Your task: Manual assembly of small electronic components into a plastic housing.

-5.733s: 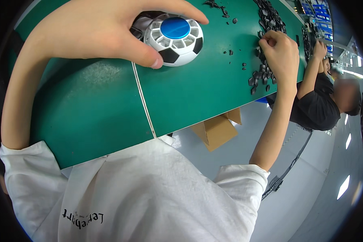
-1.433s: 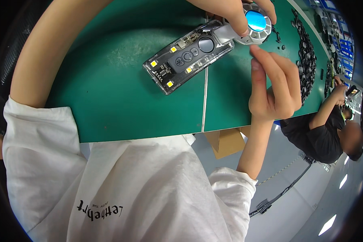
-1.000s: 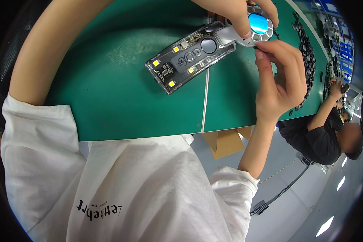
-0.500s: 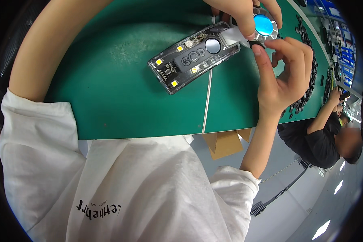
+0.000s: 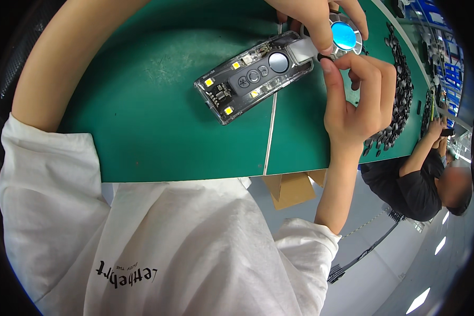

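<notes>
A clear-cased handheld fan (image 5: 242,79) lies aslant above the green table, its circuit board, yellow light chips, buttons and round dark disc showing through. A pale neck (image 5: 303,50) joins it to a ribbed round head with a shiny blue centre (image 5: 344,36). My left hand (image 5: 313,21), reaching over from the top, is closed around the neck and head; some of its fingers are hidden behind. Between thumb and forefinger, my right hand (image 5: 361,97) pinches a small black piece (image 5: 324,57) against the neck's edge, just by my left thumb.
A long heap of small black parts (image 5: 400,100) covers the right side of the green table (image 5: 179,142). Below the table edge stands an open cardboard box (image 5: 292,190). A co-worker in black (image 5: 403,189) sits at the right, hands over the bench.
My right hand has shifted slightly left, bringing the black piece closer in under my left thumb at the neck. The fan and my left hand have barely moved.
</notes>
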`<move>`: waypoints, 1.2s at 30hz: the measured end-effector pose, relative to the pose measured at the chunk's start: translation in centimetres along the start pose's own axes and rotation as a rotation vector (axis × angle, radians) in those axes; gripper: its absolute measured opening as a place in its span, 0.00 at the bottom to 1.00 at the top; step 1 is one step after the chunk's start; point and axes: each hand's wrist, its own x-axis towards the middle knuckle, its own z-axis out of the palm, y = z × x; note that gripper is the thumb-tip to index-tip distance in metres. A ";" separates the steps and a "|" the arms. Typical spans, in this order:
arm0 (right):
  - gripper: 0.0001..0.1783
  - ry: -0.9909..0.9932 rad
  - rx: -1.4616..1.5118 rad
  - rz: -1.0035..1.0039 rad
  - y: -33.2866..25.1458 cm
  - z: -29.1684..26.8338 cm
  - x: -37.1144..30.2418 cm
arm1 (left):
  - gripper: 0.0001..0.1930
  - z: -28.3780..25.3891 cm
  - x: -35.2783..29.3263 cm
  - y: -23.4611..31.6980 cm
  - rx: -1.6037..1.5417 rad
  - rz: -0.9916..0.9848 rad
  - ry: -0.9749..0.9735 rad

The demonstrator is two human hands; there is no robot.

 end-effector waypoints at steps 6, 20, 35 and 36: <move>0.13 0.029 -0.102 -0.059 0.7 -0.2 -0.4 | 0.28 -0.1 0.3 1.1 -0.028 -0.081 -0.016; 0.16 -0.060 0.202 0.422 1.8 -1.3 -1.6 | 0.28 -0.4 0.4 5.1 -0.191 -0.267 -0.039; 0.30 -0.219 0.388 0.922 1.3 -0.3 1.5 | 0.12 -0.9 0.8 5.9 -0.121 -0.520 -0.210; 0.30 -0.218 0.373 0.917 1.0 0.1 1.2 | 0.12 -0.5 1.5 5.4 -0.098 -0.457 -0.178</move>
